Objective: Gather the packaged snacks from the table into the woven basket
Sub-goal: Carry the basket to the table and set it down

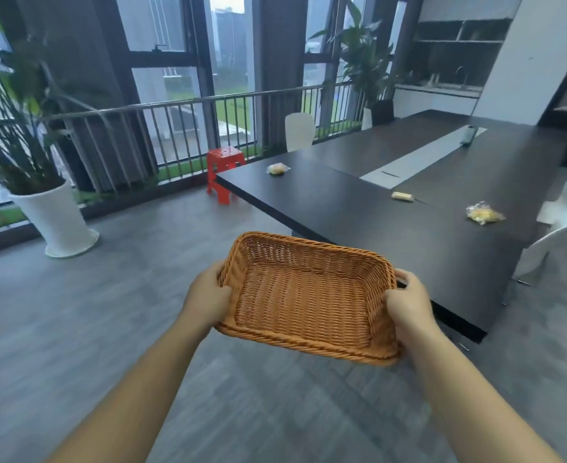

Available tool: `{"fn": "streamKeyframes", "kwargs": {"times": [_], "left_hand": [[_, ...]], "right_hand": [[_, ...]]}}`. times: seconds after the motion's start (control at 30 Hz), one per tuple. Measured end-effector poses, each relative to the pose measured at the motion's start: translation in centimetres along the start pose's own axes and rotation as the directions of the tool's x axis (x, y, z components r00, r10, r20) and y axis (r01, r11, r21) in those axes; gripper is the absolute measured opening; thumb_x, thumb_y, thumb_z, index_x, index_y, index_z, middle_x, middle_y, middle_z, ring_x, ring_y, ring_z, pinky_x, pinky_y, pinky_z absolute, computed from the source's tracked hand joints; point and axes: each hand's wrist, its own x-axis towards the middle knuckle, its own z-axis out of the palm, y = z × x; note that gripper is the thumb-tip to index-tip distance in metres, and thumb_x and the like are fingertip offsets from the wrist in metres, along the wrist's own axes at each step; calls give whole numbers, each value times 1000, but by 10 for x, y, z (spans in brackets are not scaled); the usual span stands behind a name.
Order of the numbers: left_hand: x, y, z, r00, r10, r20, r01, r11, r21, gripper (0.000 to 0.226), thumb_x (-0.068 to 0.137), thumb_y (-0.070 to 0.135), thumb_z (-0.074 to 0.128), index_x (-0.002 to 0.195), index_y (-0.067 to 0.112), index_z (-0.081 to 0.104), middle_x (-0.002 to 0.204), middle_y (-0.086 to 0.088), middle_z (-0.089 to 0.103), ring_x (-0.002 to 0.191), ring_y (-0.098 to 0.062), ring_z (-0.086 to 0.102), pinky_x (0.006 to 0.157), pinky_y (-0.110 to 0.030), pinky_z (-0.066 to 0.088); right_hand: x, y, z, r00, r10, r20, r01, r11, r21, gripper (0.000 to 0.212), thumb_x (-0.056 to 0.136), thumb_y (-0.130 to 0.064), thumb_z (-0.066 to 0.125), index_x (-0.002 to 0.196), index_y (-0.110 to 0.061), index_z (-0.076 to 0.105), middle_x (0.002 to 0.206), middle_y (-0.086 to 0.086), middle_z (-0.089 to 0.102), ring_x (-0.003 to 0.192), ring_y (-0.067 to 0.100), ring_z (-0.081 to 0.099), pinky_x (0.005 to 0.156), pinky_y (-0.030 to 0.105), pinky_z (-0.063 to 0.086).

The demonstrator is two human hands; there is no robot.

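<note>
An empty orange woven basket (305, 292) is held in the air in front of me, at the near corner of the dark table (359, 225). My left hand (207, 297) grips its left rim and my right hand (409, 304) grips its right rim. Three packaged snacks lie apart on the table: a round yellow one in clear wrap (277, 169) near the far left edge, a small bar-shaped one (402, 196) in the middle, and a crinkled clear pack of yellow pieces (484, 213) at the right.
A red plastic stool (223, 172) stands on the floor by the table's far left corner. White chairs (556, 242) sit along the right side and one (299, 131) at the far side. A potted plant in a white pot (55, 222) stands left, by the railing.
</note>
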Motion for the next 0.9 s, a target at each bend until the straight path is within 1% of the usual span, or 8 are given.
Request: {"fn": "streamKeyframes", "kwargs": {"times": [0.17,0.3,0.43,0.53,0.63,0.7,0.83,0.9], "left_hand": [[144,25,29,994,40,106,-46,997,58,49,77,-7,43,113,19,63,101,-2,70,96,-27,65,86,-46,54],[238,46,63,980,67,185,-87,991,102,48,80,-5,43,118,20,61,110,-5,69,99,-27,64,89,-48,53],[316,60,108,967,76,244,-120,978,170,46,82,-4,43,119,17,60,114,-6,67,102,-27,62,88,-44,52],[373,68,145,955,70,287,-135,967,214,49,84,-2,44,128,15,55,122,-9,63,111,-30,58,95,-47,49],[434,75,187,947,52,316,-141,954,264,51,83,0,44,130,18,53,121,-7,62,108,-29,58,92,-46,51],[477,81,219,944,42,328,-141,947,287,51,82,1,43,129,20,52,119,-5,63,104,-27,59,88,-44,53],[546,90,279,933,26,358,-143,942,304,51,81,-2,41,128,18,51,119,-7,63,98,-22,58,81,-38,51],[571,93,307,923,17,385,-148,938,312,51,82,0,42,129,18,50,121,-6,62,99,-22,57,82,-37,50]], "right_hand": [[100,-31,38,992,67,-103,-62,997,49,47,87,-2,46,131,-19,47,107,9,62,93,29,63,69,37,55],[167,-41,57,974,136,-182,-121,989,89,43,90,-7,46,130,-21,46,103,5,60,89,26,62,65,34,53],[232,-42,69,951,195,-240,-172,978,115,40,90,-9,47,129,-20,46,103,6,62,82,22,63,58,31,51],[289,-43,78,936,226,-270,-199,972,126,41,90,-9,46,130,-20,46,104,6,61,86,24,63,67,37,55],[356,-42,85,920,260,-293,-224,963,151,41,90,-9,47,129,-21,46,106,5,60,91,24,61,80,44,55],[406,-41,89,905,294,-307,-248,952,180,41,91,-10,47,131,-20,45,111,7,61,93,25,62,80,43,55],[483,-35,92,868,355,-346,-308,933,185,39,94,-12,44,133,-18,45,118,9,61,94,24,60,72,36,53],[511,-33,90,845,383,-374,-334,923,189,39,95,-12,44,133,-17,45,120,9,60,98,26,60,74,36,52]]}}
